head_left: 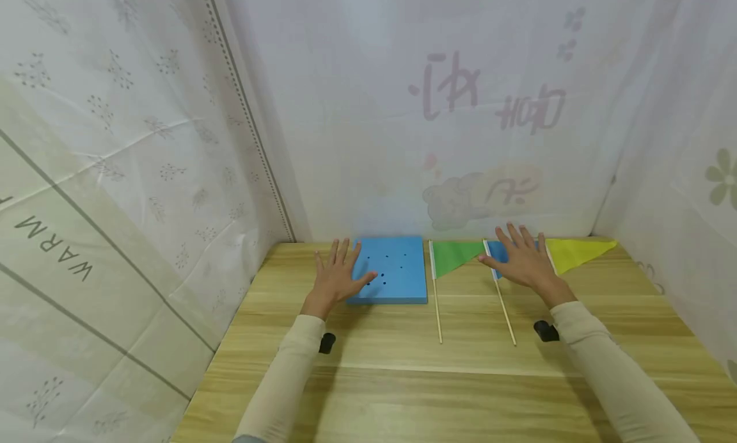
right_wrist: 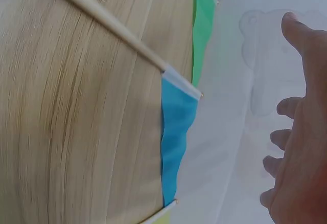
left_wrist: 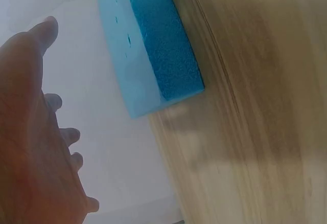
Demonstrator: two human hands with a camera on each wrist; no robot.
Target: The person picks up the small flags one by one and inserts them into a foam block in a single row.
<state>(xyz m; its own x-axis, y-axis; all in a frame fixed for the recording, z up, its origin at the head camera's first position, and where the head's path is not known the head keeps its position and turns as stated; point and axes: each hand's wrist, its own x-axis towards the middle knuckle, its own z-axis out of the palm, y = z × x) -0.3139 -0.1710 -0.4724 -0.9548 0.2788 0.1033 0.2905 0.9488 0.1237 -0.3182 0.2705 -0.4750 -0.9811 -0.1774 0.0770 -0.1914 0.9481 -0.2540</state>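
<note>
My left hand (head_left: 335,278), fingers spread, is held over the left edge of a blue foam block (head_left: 403,286) with several small holes in its top. In the left wrist view the block (left_wrist: 166,45) lies on the wood beyond my thumb. Fingers spread as well, my right hand (head_left: 524,262) hovers over a blue pennant flag (head_left: 496,251) and hides part of it. Left of that lies a green flag (head_left: 451,256) on a thin wooden stick; to the right, a yellow flag (head_left: 576,252), its stick mostly hidden by my hand and arm. Neither hand holds anything.
A wood-grain table (head_left: 403,398) carries the block and flags along its back edge. Printed cloth (head_left: 357,110) hangs behind the table, with more cloth at the left (head_left: 144,174) and right sides. Small black pieces (head_left: 546,331) show beside both wrists.
</note>
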